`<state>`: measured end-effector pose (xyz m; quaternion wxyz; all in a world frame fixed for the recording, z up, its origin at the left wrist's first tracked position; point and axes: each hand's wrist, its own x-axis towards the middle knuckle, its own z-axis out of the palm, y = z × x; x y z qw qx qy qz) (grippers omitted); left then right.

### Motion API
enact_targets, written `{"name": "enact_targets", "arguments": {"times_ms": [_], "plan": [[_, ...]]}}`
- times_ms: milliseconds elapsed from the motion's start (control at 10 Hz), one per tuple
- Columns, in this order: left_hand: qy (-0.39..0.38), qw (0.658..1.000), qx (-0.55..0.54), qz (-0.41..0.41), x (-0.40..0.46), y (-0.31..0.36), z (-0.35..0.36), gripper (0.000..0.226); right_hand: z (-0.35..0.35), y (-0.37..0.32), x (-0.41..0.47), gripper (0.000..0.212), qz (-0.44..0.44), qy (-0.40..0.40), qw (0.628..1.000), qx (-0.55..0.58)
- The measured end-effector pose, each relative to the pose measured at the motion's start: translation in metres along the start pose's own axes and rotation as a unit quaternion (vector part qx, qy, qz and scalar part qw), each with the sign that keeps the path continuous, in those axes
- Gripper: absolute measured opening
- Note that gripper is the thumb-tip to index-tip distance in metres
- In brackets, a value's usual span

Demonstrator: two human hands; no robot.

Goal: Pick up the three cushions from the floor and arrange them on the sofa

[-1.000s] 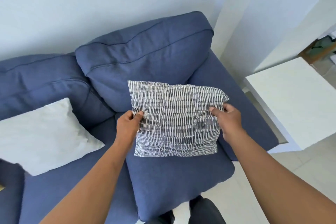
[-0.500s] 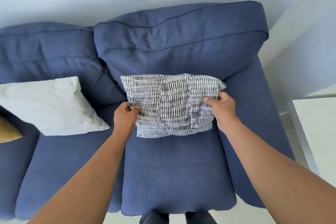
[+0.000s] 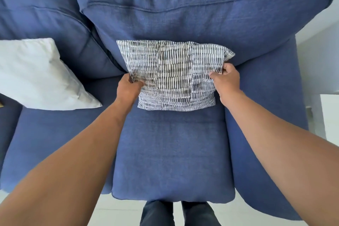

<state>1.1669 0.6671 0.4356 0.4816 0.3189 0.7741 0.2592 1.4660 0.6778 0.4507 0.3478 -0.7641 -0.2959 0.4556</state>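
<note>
A grey-and-white striped cushion [image 3: 172,73] rests on the right seat of the blue sofa [image 3: 170,152], leaning against the back pillow. My left hand [image 3: 129,88] grips its lower left edge. On the opposite side, my right hand [image 3: 226,80] pinches the cushion's right edge near the upper corner. A white cushion [image 3: 38,77] lies on the middle seat, against the sofa back. At the far left edge a sliver of a tan cushion [image 3: 1,105] shows, mostly out of frame.
The sofa's right armrest [image 3: 266,124] runs beside my right arm. A white side table [image 3: 330,113] stands to the right of the sofa. My legs [image 3: 176,213] stand on pale floor against the front of the seat.
The striped cushion has come down onto the seat and gone back against the back pillow. Both hands stayed on its edges. My head has moved closer and looks more steeply down.
</note>
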Motion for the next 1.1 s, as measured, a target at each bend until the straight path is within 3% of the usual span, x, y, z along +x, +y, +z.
{"name": "enact_targets", "arguments": {"times_ms": [200, 300, 400, 500, 700, 900, 1100], "plan": [[0.032, 0.995, -0.091, 0.03, 0.02, 0.034, -0.014, 0.039, -0.004, -0.022, 0.023, 0.066, 0.048, 0.039, 0.987, 0.147], [-0.002, 0.99, -0.131, 0.043, 0.028, 0.07, -0.015, 0.004, -0.003, -0.04, 0.029, 0.023, 0.05, 0.009, 0.986, 0.16], [0.0, 0.989, -0.135, 0.061, 0.033, 0.081, -0.017, 0.009, -0.006, -0.046, 0.036, 0.004, 0.008, 0.021, 0.989, 0.149], [0.037, 0.984, -0.152, 0.087, 0.035, 0.077, -0.024, 0.009, -0.02, -0.042, 0.043, 0.007, -0.036, 0.049, 0.987, 0.146], [0.033, 0.986, -0.146, 0.07, 0.036, 0.071, -0.026, 0.008, -0.02, -0.036, 0.042, 0.017, -0.002, 0.03, 0.994, 0.106], [0.019, 0.989, -0.142, 0.046, 0.031, 0.073, -0.027, 0.009, -0.016, -0.041, 0.037, 0.008, 0.002, 0.027, 0.994, 0.11], [0.016, 0.998, -0.049, 0.037, -0.002, 0.046, -0.03, 0.013, -0.018, -0.018, 0.01, 0.046, -0.006, 0.033, 0.998, 0.05]]}}
